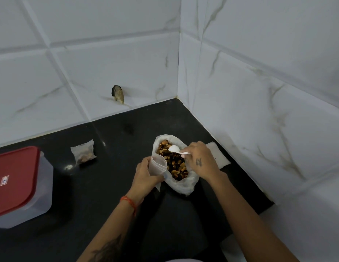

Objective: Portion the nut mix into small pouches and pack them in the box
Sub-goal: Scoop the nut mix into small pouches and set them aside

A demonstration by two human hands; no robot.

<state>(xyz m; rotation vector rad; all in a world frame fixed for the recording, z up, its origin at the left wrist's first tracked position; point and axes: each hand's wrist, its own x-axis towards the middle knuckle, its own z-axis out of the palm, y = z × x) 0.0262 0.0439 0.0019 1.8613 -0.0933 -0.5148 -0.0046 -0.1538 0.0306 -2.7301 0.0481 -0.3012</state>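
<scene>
Nut mix (pixel 174 163) in one open bag (pixel 183 186), left hand (pixel 146 174) pinching one empty pouch (pixel 159 165), right hand (pixel 201 159) pinching one white spoon (pixel 174 148), one filled pouch (pixel 83 153) far left, one red-lidded box (pixel 19 184) left

We see a glossy black stone table (pixel 112 178), thin translucent plastic bags — the big nut-mix bag (pixel 181 186) — a smooth white plastic spoon (pixel 175 149) and a shiny red plastic box lid (pixel 13 178).

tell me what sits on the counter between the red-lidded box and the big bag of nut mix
In the head view, one filled small pouch lies on the black counter between the red-lidded box and the big bag of nut mix, touching neither.
</scene>
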